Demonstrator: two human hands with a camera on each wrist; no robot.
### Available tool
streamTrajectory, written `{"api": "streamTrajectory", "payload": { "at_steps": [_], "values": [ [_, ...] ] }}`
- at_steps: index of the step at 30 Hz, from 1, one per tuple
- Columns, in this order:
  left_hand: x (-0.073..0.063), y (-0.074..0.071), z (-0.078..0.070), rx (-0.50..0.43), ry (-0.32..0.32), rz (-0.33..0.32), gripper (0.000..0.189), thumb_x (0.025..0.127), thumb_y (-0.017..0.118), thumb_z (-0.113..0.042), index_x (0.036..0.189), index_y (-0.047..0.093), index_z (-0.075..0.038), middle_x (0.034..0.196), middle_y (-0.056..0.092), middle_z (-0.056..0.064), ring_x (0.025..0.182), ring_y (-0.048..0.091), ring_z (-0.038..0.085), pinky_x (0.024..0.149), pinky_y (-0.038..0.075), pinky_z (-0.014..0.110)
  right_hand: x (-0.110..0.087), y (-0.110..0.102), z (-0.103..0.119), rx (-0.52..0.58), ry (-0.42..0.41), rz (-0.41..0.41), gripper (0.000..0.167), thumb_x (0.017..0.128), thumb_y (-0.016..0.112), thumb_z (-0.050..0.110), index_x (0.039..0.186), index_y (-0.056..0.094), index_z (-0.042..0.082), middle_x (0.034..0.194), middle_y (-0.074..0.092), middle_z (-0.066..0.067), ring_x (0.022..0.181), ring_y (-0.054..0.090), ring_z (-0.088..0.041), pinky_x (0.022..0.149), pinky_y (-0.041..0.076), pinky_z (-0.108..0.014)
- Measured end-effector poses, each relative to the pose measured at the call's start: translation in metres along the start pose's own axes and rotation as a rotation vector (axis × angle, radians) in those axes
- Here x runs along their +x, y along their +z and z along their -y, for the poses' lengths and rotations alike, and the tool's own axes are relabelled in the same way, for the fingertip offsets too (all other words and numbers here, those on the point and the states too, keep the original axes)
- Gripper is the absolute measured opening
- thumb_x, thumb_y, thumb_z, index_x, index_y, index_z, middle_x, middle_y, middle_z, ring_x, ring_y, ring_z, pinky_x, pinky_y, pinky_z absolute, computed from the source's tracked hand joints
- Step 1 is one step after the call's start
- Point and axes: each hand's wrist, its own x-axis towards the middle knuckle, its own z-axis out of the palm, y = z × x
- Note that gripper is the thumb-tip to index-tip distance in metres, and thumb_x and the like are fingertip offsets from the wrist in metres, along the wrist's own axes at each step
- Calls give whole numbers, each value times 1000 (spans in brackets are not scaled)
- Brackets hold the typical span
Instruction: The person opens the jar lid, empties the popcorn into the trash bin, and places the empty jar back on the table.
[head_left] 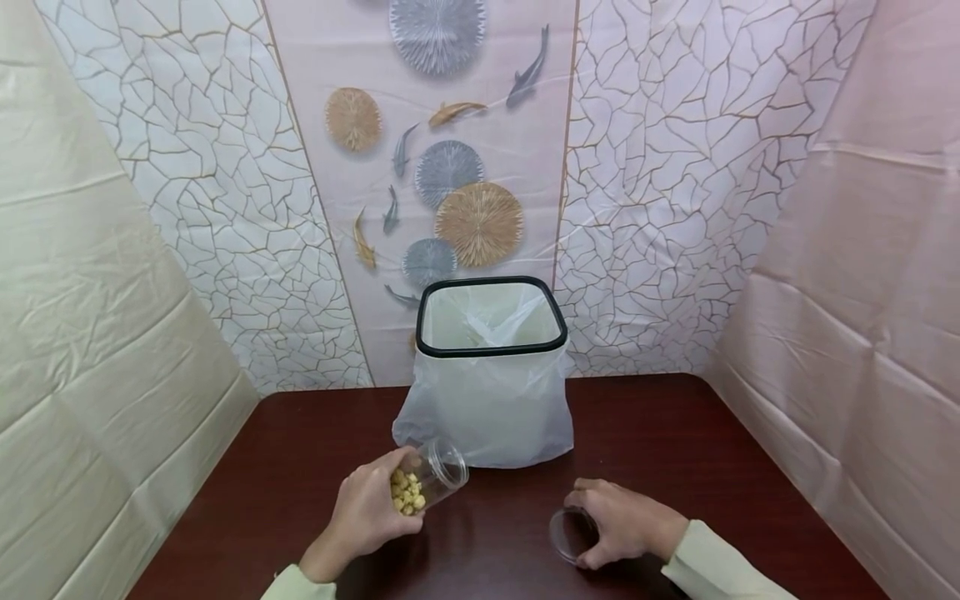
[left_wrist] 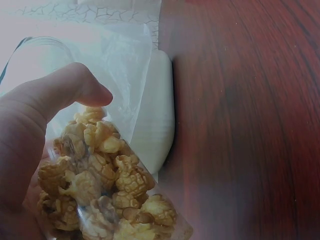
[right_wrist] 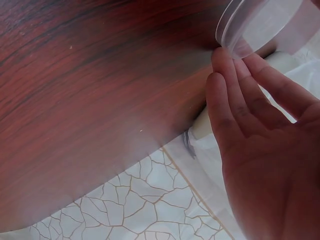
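My left hand (head_left: pixel 372 506) grips a clear plastic jar (head_left: pixel 442 477) tipped on its side, its open mouth toward the right. Caramel-coloured popcorn (left_wrist: pixel 105 180) lies in the bottom half of the jar. In the left wrist view the thumb curves over the clear wall above the popcorn. At the front right, my right hand (head_left: pixel 618 521) holds a round clear lid (head_left: pixel 558 537) by its edge, fingers at one side and thumb at the other. The right wrist view shows the fingertips against the rim of the lid (right_wrist: pixel 250 30).
A white bin (head_left: pixel 491 408) with a black rim ring and a translucent bag liner stands at the table's back middle, just beyond the jar. The dark red wooden table (head_left: pixel 322 433) runs back to a patterned curtain (head_left: pixel 255 208), with cream cloth walls on both sides.
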Motion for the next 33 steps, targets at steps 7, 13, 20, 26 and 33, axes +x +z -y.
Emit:
{"api": "streamTrajectory", "payload": {
  "at_steps": [7,13,20,26,33],
  "values": [
    [1,-5,5,13,0,-20,79,51,97,-28,125,70,-19,105,76,-10,86,67,7,72,54,32,-2,-4,2,-36,1,-35,69,76,88,51,126,69,6,123,65,-1,107,64,-15,88,58,-32],
    [7,-18,12,20,-12,-19,81,52,97,-28,128,69,-14,106,76,-4,85,66,10,72,54,33,-7,-29,4,-79,30,-161,84,88,74,64,138,63,-3,142,64,-21,133,62,-39,109,51,-57],
    [17,-40,24,49,-11,-31,78,55,98,-30,126,69,-14,107,76,0,84,64,11,71,53,33,-11,-90,9,-113,95,-332,81,99,61,62,146,56,-4,148,59,-25,139,56,-45,115,44,-63],
    [32,-72,27,72,14,-50,76,56,97,-30,125,69,-12,106,77,3,83,65,14,69,53,35,-15,-143,23,-148,144,-414,80,105,54,56,157,42,-2,160,47,-27,149,44,-49,121,35,-66],
    [63,-120,17,154,72,-65,77,59,94,-32,127,66,-9,99,77,8,77,66,20,64,53,39,-8,-194,42,-205,154,-420,83,107,50,55,165,28,2,168,33,-27,154,34,-49,124,29,-67]
  ]
}}
